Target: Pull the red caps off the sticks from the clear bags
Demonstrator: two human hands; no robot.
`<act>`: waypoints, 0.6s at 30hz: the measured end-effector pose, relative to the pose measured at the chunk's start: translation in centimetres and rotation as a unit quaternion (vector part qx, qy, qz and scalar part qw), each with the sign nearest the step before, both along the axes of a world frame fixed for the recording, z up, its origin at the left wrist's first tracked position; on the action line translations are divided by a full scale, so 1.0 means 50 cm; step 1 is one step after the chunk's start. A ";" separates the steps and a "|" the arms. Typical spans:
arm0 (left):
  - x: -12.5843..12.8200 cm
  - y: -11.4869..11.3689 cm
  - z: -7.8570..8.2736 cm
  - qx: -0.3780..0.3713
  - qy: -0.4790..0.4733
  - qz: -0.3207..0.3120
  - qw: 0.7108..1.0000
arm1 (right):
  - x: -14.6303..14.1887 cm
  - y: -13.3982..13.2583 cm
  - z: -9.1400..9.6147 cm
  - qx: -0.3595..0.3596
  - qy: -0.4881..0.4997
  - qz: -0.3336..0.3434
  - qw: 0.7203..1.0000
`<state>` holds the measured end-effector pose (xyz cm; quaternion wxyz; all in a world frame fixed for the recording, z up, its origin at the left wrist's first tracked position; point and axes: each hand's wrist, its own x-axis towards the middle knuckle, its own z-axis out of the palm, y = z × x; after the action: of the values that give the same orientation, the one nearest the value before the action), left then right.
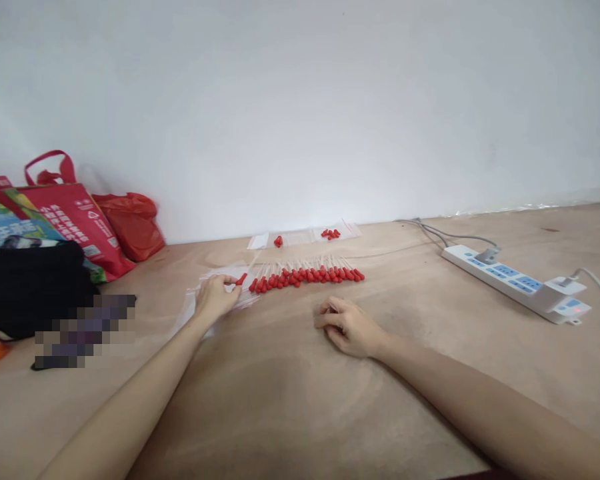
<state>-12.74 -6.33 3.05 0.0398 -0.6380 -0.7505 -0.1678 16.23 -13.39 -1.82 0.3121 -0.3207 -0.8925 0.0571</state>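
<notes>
My left hand (217, 295) is closed in a pinch on a thin pale stick with a red tip (241, 279), at the left end of a row of like pieces. This row of red-tipped sticks (307, 275) lies on the table, red ends toward me and pale ends toward the wall. Under and beside my left hand are clear plastic bags (190, 310). Nearer to me than the row, my right hand (349, 328) rests curled over the table, its fingers drawn in toward the thumb. I see nothing in it.
Behind the row lie flat clear bags, with small red pieces (279, 241) and more red pieces (331, 234) on them. A white power strip (510, 280) with plugs and cables sits at the right. Red bags (137, 223) and a black cloth (35, 287) occupy the left. A wall bounds the back.
</notes>
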 end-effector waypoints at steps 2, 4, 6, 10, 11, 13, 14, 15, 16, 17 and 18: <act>-0.003 -0.013 0.000 0.061 -0.028 -0.005 0.998 | 0.000 0.001 -0.002 0.008 0.000 -0.004 1.000; 0.003 -0.032 -0.006 0.115 -0.062 -0.052 0.990 | -0.001 0.003 -0.005 0.028 0.008 -0.023 0.999; 0.024 -0.058 -0.014 0.136 -0.079 -0.138 0.978 | -0.005 0.005 -0.008 0.064 0.030 -0.064 0.995; 0.094 -0.110 -0.025 0.111 -0.045 -0.311 0.943 | -0.015 0.013 -0.006 0.148 0.060 -0.144 0.976; 0.111 -0.118 -0.026 0.104 -0.037 -0.339 0.934 | -0.017 0.017 -0.005 0.163 0.053 -0.152 0.973; 0.136 -0.125 -0.029 0.095 -0.025 -0.374 0.922 | -0.020 0.028 -0.002 0.181 0.030 -0.153 0.971; 0.143 -0.124 -0.031 0.095 -0.023 -0.383 0.918 | -0.020 0.035 -0.001 0.188 0.018 -0.147 0.971; 0.147 -0.122 -0.034 0.096 -0.022 -0.389 0.916 | -0.021 0.043 0.000 0.193 0.008 -0.140 0.971; 0.148 -0.118 -0.038 0.099 -0.022 -0.390 0.915 | -0.021 0.051 0.000 0.196 0.000 -0.134 0.971; 0.147 -0.113 -0.042 0.103 -0.025 -0.391 0.914 | -0.021 0.058 -0.001 0.197 -0.006 -0.130 0.972; 0.144 -0.109 -0.047 0.106 -0.029 -0.391 0.914 | -0.022 0.065 -0.001 0.194 -0.012 -0.129 0.972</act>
<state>-5.53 -11.78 0.68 0.0170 -0.8675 -0.4193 -0.2670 15.15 -10.14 -1.86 0.3629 -0.3670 -0.8411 -0.1619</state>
